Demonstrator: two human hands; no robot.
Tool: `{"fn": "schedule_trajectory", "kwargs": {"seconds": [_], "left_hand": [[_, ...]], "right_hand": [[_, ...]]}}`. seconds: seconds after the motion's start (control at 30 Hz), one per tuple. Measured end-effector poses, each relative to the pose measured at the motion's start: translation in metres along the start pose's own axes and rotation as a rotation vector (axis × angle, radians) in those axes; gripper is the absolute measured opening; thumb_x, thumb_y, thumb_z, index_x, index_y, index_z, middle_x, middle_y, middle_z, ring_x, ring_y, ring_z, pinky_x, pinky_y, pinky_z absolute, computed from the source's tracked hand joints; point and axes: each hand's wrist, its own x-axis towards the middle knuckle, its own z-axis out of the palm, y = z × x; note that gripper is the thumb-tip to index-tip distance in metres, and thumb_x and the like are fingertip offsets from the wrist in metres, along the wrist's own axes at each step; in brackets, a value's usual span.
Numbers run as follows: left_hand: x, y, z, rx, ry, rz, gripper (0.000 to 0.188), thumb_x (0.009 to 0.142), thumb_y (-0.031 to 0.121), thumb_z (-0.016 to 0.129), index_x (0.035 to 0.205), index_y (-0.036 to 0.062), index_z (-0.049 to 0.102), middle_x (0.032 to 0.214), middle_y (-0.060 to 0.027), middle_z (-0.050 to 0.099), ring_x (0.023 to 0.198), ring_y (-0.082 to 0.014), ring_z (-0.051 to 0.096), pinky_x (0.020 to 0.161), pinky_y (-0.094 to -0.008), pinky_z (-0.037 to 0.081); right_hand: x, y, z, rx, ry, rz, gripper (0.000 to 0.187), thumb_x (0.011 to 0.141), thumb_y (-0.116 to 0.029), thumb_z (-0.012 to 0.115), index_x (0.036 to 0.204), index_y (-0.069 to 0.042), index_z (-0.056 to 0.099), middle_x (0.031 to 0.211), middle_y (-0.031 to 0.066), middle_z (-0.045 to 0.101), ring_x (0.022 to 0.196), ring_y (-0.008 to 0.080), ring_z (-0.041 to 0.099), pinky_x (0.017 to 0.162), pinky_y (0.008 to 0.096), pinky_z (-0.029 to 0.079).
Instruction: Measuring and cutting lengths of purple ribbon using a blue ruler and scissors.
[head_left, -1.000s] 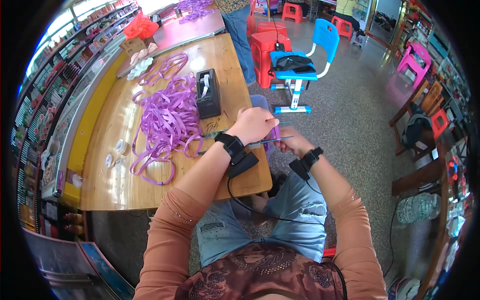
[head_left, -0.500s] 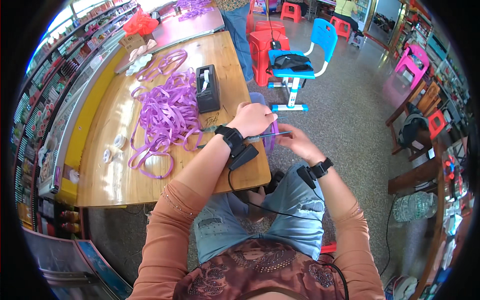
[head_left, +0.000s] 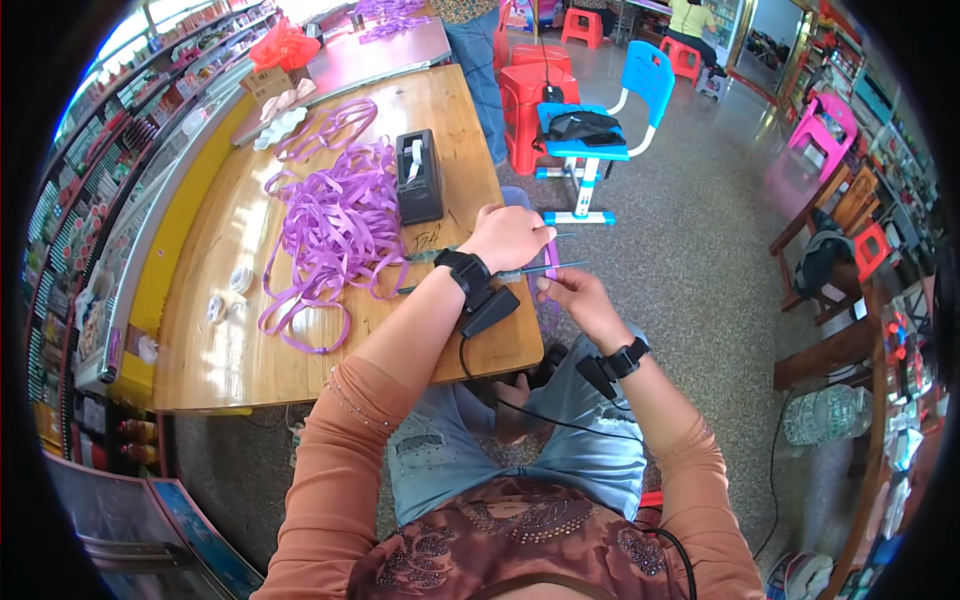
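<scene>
My left hand is at the right edge of the wooden table, back up, with its fingers curled in; what they hold is hidden. Two thin dark rods jut past the table edge beside it. A purple ribbon hangs by the rods, between my hands. Just below the rods, my right hand pinches the ribbon's lower part between thumb and fingers. To the left lies a big tangled pile of purple ribbon loops. A black tape dispenser stands behind my left hand.
Small white tape rolls lie on the wooden table. Farther back are a cardboard box and a red plastic bag. A blue chair and red stools stand beyond. Another person's jeans show behind the table.
My right hand has moved slightly left and down, away from the rod tip, with thumb and fingers now together at the ribbon. The left hand stays nearly in place.
</scene>
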Motion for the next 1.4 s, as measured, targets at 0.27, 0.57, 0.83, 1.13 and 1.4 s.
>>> {"fn": "schedule_trajectory", "kwargs": {"seconds": [0.27, 0.57, 0.83, 1.13, 1.4], "left_hand": [[-0.001, 0.001, -0.001, 0.011, 0.003, 0.0, 0.038, 0.094, 0.038, 0.049, 0.09, 0.0079, 0.072, 0.086, -0.0152, 0.069, 0.097, -0.0356, 0.063, 0.101, -0.0512, 0.034], [0.0, 0.004, 0.001, 0.112, 0.022, 0.001, 0.041, 0.097, 0.04, 0.046, 0.089, 0.0081, 0.07, 0.089, -0.0136, 0.069, 0.098, -0.0328, 0.063, 0.099, -0.0481, 0.037], [-0.003, 0.007, -0.001, 0.15, -0.025, 0.01, 0.042, 0.099, 0.039, 0.042, 0.093, 0.0069, 0.069, 0.096, -0.015, 0.069, 0.103, -0.0338, 0.061, 0.102, -0.0497, 0.033], [-0.002, 0.008, -0.001, 0.154, -0.038, 0.004, 0.042, 0.099, 0.037, 0.042, 0.095, 0.0064, 0.069, 0.097, -0.0156, 0.069, 0.105, -0.0334, 0.06, 0.104, -0.0498, 0.031], [-0.004, 0.012, -0.003, 0.165, -0.065, -0.016, 0.043, 0.099, 0.038, 0.041, 0.095, 0.0061, 0.069, 0.098, -0.0161, 0.069, 0.106, -0.0334, 0.06, 0.104, -0.0498, 0.031]], "right_hand": [[-0.041, -0.003, -0.004, -0.079, 0.076, 0.164, 0.018, 0.094, -0.018, 0.064, 0.088, -0.002, 0.071, 0.077, -0.0016, 0.066, 0.076, 0.0056, 0.057, 0.072, 0.0232, 0.043], [-0.084, -0.012, 0.004, -0.252, 0.179, 0.042, 0.022, 0.093, -0.02, 0.066, 0.085, 0.0, 0.07, 0.066, 0.0001, 0.063, 0.062, 0.0055, 0.055, 0.056, 0.0236, 0.043], [-0.098, -0.045, 0.017, -0.341, 0.236, 0.015, 0.018, 0.093, -0.017, 0.065, 0.091, -0.001, 0.072, 0.071, 0.0017, 0.066, 0.065, 0.0064, 0.059, 0.06, 0.0229, 0.046], [-0.11, -0.037, 0.01, -0.051, 0.246, -0.021, 0.013, 0.091, -0.012, 0.069, 0.086, -0.001, 0.072, 0.078, 0.0017, 0.07, 0.071, 0.0072, 0.062, 0.068, 0.0231, 0.05], [-0.129, -0.038, 0.024, -0.102, 0.142, -0.06, 0.013, 0.09, -0.012, 0.069, 0.094, 0.0, 0.072, 0.077, 0.0035, 0.069, 0.069, 0.0074, 0.062, 0.064, 0.0222, 0.048]]}}
